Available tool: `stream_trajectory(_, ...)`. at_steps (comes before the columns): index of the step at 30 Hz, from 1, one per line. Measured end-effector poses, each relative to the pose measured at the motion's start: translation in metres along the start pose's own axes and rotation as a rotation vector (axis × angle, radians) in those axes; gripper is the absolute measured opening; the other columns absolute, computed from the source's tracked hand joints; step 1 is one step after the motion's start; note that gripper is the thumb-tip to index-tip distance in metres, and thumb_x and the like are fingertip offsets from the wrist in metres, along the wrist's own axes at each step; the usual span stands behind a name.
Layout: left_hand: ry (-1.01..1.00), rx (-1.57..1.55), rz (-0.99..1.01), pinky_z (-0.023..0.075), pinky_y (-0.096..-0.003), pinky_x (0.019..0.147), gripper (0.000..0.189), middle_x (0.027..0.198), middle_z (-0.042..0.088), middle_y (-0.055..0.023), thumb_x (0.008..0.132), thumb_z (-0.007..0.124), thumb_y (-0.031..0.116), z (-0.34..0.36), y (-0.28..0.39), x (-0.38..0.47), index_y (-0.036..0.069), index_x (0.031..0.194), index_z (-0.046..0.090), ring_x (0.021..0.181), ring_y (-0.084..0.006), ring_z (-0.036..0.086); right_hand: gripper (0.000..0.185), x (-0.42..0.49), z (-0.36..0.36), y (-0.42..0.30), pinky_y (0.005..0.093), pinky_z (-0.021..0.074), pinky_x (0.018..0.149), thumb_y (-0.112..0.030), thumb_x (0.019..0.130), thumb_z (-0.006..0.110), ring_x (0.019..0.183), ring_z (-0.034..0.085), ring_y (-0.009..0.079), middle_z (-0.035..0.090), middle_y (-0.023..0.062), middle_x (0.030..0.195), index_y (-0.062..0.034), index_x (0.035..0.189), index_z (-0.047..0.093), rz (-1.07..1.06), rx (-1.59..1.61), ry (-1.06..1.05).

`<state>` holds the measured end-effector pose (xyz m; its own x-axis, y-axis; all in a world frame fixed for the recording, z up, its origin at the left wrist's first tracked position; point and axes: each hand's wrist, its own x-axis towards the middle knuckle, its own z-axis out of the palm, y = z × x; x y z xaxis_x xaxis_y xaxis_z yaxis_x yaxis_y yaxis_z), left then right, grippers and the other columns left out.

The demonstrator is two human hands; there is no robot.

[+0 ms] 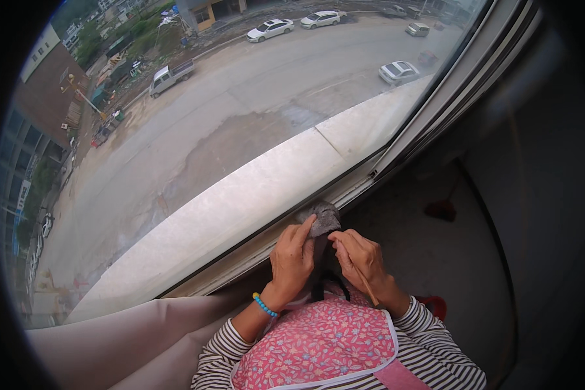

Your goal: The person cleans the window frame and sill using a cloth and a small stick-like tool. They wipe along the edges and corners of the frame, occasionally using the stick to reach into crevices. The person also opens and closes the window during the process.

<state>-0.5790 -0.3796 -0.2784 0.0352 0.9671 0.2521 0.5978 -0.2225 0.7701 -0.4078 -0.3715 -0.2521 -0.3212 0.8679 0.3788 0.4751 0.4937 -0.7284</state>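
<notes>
A grey, fuzzy cloth (325, 219) lies bunched at the inner edge of the window frame, in front of the glass. My left hand (292, 253) holds its near left side, with the index finger laid on top. In my right hand (360, 258) is a thin wooden stick (366, 287), its lower end pointing back towards my forearm. The stick's other end is hidden by my fingers, close to the cloth. The window track (253, 253) runs slantwise under and beside the cloth.
A beige curtain (126, 326) hangs at the lower left. Window frame uprights (448, 107) rise on the right. Beyond the glass are a pale outer ledge (253, 180) and a street with vehicles far below. A red broom head (441, 209) stands on the dark floor at right.
</notes>
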Motion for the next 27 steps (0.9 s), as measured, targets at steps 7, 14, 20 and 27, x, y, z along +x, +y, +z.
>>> stream_trajectory(7, 0.056, 0.258, 0.171, 0.0527, -0.0421, 0.072, 0.046, 0.097, 0.054, -0.0139, 0.08, 0.066, 0.007, 0.069, 0.009, 0.054, -0.002, 0.124, 0.055, 0.091, -0.033, 0.058, 0.006, 0.025, -0.026, 0.037, 0.0418, 0.0519, 0.063, -0.004, 0.094, 0.054, 0.073, 0.064, 0.0366, 0.064, 0.0172, 0.082, -0.0001, 0.093, 0.059, -0.018, -0.14, 0.029)
stream_trajectory(14, 0.075, 0.169, 0.252, 0.0524, -0.0436, 0.073, 0.044, 0.097, 0.054, -0.0158, 0.081, 0.063, 0.004, 0.128, 0.027, 0.096, -0.003, 0.123, 0.052, 0.094, -0.0359, 0.057, 0.008, 0.029, -0.056, 0.071, 0.0422, 0.0525, 0.063, -0.004, 0.095, 0.053, 0.075, 0.064, 0.0379, 0.065, 0.0177, 0.086, 0.0002, 0.097, 0.06, -0.049, -0.272, 0.179)
stream_trajectory(20, -0.01, -0.211, 0.183, 0.047, -0.0418, 0.067, 0.038, 0.088, 0.053, -0.0177, 0.082, 0.058, -0.004, 0.063, 0.015, 0.027, -0.001, 0.12, 0.058, 0.076, -0.0358, 0.056, 0.016, -0.021, -0.042, 0.027, 0.0267, 0.0519, 0.057, -0.004, 0.099, 0.048, 0.062, 0.064, 0.0143, 0.064, 0.0102, 0.078, 0.0032, 0.099, 0.062, 0.142, 0.055, 0.051)
stream_trajectory(27, 0.155, -0.208, 0.076, 0.0451, -0.0374, 0.063, 0.03, 0.082, 0.053, -0.0153, 0.083, 0.059, -0.003, -0.032, -0.006, -0.037, -0.001, 0.113, 0.064, 0.068, -0.0299, 0.055, 0.014, -0.009, 0.005, -0.008, 0.0264, 0.0516, 0.055, -0.004, 0.098, 0.048, 0.06, 0.062, 0.0126, 0.062, 0.008, 0.075, 0.0023, 0.1, 0.061, 0.125, 0.51, -0.287)
